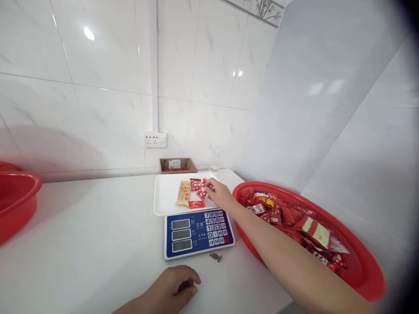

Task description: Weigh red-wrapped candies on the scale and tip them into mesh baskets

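Note:
A blue electronic scale with a white tray stands on the white counter. On the tray lie a tan snack bar and a few small red packets. My right hand reaches over the tray, its fingers pinched on a red patterned packet. My left hand rests on the counter in front of the scale, fingers curled under, with nothing visible in them.
A red basket full of red snack packets sits at the right. A red basin stands at the far left. A cardboard box and a clear bottle stand by the tiled wall. A small brown scrap lies before the scale.

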`<state>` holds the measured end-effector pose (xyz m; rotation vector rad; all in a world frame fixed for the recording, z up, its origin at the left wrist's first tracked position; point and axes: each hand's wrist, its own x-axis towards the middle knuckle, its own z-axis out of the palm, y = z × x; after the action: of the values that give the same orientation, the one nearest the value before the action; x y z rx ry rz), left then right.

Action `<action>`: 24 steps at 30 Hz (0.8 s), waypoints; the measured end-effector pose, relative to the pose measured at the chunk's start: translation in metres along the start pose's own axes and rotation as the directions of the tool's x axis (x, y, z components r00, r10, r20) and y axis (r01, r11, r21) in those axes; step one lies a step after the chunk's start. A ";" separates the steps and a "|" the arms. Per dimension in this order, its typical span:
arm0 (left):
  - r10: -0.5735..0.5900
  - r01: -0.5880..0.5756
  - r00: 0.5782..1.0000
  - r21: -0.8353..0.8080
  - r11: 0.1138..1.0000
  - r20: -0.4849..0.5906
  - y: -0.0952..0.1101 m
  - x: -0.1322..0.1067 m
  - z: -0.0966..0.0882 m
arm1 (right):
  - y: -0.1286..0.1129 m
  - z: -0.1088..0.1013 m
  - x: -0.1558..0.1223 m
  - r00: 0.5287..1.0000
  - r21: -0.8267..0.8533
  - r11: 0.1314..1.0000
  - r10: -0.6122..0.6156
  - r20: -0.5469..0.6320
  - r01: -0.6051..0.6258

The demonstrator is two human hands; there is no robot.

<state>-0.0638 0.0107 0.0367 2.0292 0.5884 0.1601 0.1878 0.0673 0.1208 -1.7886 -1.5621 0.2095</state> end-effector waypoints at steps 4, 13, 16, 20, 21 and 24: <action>-0.026 0.026 1.000 0.013 1.000 0.010 0.006 -0.001 -0.001 | -0.001 -0.002 -0.001 1.000 -0.036 0.999 -0.006 0.006 0.006; -0.055 0.054 0.998 0.056 0.997 0.016 0.012 -0.001 -0.003 | -0.006 -0.008 -0.005 1.000 -0.275 0.961 -0.006 0.028 0.014; -0.049 0.048 0.999 0.055 0.997 0.015 0.011 -0.002 -0.002 | -0.007 -0.008 -0.005 0.998 -0.289 0.955 -0.055 0.020 0.059; -0.040 0.040 0.999 0.041 0.998 0.005 0.008 -0.002 -0.001 | -0.009 -0.005 -0.005 0.972 -0.274 0.933 -0.214 0.095 0.232; -0.037 0.037 0.999 0.035 0.999 0.003 0.007 -0.002 0.000 | -0.009 -0.004 -0.005 0.961 -0.274 0.923 -0.243 0.131 0.271; -0.041 0.041 0.999 0.014 0.999 0.001 0.007 -0.001 0.000 | -0.007 -0.003 -0.005 0.933 -0.282 0.903 -0.256 0.252 0.324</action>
<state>-0.0627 0.0075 0.0434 2.0291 0.6312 0.1304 0.1828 0.0614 0.1260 -1.7835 -2.0938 -0.0042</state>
